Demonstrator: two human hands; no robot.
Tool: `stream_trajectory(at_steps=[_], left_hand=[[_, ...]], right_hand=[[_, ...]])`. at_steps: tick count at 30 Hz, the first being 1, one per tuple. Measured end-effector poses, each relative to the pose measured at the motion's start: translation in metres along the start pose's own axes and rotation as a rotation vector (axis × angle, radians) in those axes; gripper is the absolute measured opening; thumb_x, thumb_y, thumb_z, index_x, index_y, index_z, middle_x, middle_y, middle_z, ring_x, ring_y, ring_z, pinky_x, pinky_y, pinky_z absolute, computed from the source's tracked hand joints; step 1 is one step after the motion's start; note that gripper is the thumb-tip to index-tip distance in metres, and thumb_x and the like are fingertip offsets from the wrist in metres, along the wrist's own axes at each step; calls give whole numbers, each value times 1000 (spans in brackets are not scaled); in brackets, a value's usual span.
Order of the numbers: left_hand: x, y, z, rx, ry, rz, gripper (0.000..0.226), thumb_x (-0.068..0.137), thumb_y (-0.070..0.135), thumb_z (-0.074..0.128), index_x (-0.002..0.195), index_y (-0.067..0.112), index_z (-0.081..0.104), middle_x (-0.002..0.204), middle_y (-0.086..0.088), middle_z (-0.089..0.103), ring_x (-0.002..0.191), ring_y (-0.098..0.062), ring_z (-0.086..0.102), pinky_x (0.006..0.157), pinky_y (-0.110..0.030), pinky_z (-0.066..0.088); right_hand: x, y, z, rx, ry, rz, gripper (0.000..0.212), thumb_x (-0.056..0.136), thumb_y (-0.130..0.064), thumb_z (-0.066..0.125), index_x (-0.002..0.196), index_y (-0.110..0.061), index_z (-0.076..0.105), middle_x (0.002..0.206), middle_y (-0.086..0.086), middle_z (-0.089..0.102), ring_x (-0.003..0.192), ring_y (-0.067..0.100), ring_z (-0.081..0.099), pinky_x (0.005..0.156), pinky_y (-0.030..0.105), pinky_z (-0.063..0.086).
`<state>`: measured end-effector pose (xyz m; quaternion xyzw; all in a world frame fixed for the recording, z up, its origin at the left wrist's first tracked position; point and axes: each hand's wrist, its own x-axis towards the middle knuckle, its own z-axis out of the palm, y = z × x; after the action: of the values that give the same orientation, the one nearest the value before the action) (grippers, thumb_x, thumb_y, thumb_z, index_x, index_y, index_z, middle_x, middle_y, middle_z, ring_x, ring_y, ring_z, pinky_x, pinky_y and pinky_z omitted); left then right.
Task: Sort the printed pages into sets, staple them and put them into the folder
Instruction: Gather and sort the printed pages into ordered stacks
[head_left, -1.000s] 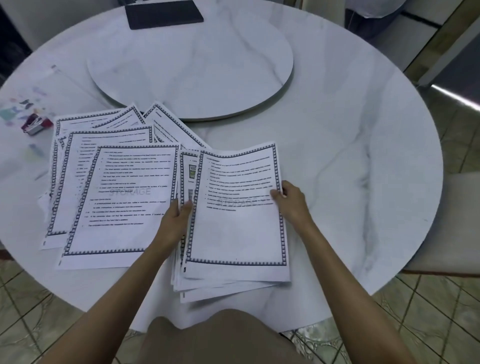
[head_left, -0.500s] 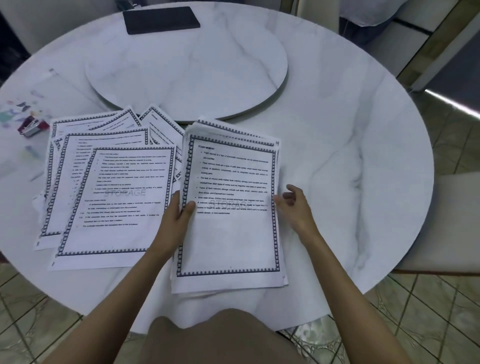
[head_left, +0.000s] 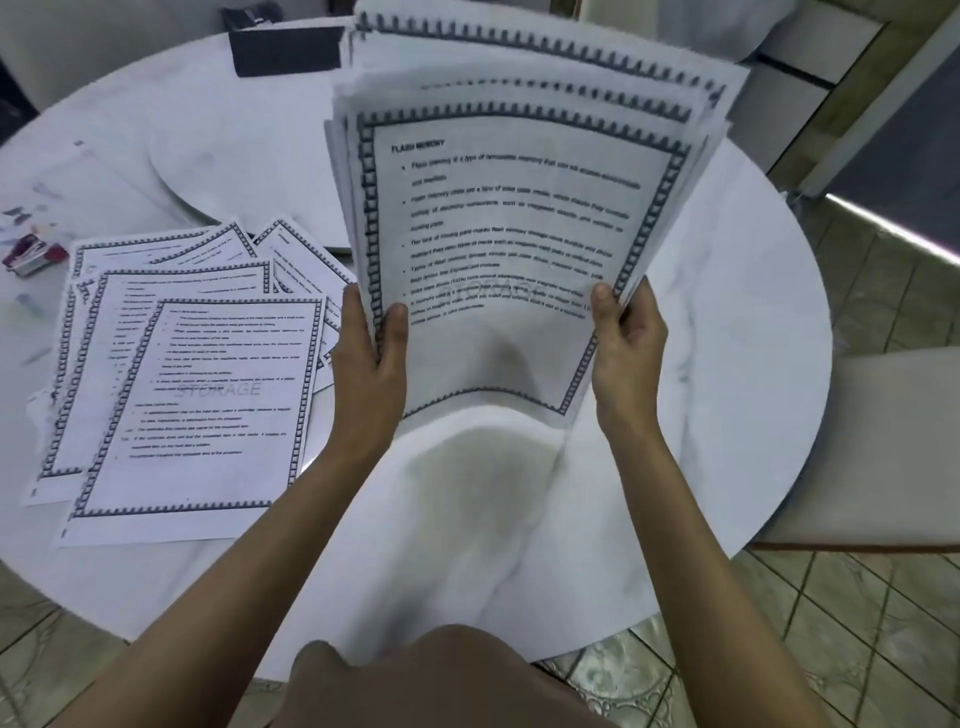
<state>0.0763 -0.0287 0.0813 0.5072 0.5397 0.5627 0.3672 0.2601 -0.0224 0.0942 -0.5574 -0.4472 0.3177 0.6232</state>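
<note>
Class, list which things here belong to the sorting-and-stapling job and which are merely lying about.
Job: stack of pages held by left hand and right hand; spread pages; red stapler; dark flat item, perhaps the folder.
Lying about: marble turntable; chair; coloured bits at far left.

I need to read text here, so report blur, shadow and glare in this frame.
Head view: the held stack of white, dark-bordered printed pages is motion-smeared, worst at its top edge; only the heading reads. Head view: it casts a soft shadow on the round white marble table. Head view: a bright light strip glares at far right.
</note>
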Motion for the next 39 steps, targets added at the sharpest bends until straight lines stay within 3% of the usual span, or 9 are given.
stream_trajectory(at_steps=[2,5,8,12,21,25,29,33,39], left_hand=[[-1,1,3,-50,17,-2,42,96,27,45,137,23,35,133,11,52,125,-6,48,107,-35,40],[-8,-11,3,-36,27,21,29,95,18,48,109,43,42,103,37,58,102,12,55,89,-15,46],[-18,-32,1,-78,39,-35,30,92,15,53,118,28,46,109,25,59,102,10,58,89,-14,48],[-24,-48,-3,-41,-22,-88,42,91,20,56,130,10,45,113,14,60,102,8,59,92,-16,49],[-30,-59,3,25,-20,-165,23,95,19,48,117,25,47,106,18,59,90,19,55,84,-6,45],[-23,-45,10,88,-32,-115,22,96,18,47,94,40,48,78,18,53,64,-1,46,64,-8,41],[-18,-34,20,108,-80,-113,24,96,20,47,88,44,46,79,21,54,66,13,51,66,-3,41],[-18,-39,32,140,-140,-191,10,97,25,44,91,32,46,77,15,51,66,-2,47,59,-9,40],[-29,-61,41,284,-241,-433,24,98,18,41,118,5,41,101,0,52,87,-19,55,62,-20,43]], right_hand=[[-1,-5,-2,30,10,-28,29,94,-21,49,93,8,48,82,1,46,76,8,43,70,11,38],[-12,6,-5,52,-25,12,8,94,-16,51,87,-14,54,80,-8,53,73,-3,51,73,10,42],[-21,27,-10,-3,-28,59,28,92,-22,52,76,-2,42,70,-3,38,65,4,35,63,15,33],[-24,40,-10,-44,-42,115,30,94,-18,51,68,-17,37,61,-17,35,60,0,31,60,12,31],[-28,54,-8,-96,-74,153,26,96,-17,47,72,-11,39,64,-9,33,56,0,29,54,11,29],[-17,49,-14,-170,-33,125,30,97,-18,46,69,-16,34,62,-5,27,52,1,24,49,12,25],[-2,51,-25,-261,24,113,34,96,-19,45,66,-21,32,61,-7,28,51,2,25,49,14,25],[10,62,-35,-378,56,166,8,95,-16,46,89,-16,51,68,-7,44,59,1,39,54,7,35],[8,89,-43,-564,-42,278,20,95,-6,45,108,2,57,96,12,61,83,16,49,58,12,31]])
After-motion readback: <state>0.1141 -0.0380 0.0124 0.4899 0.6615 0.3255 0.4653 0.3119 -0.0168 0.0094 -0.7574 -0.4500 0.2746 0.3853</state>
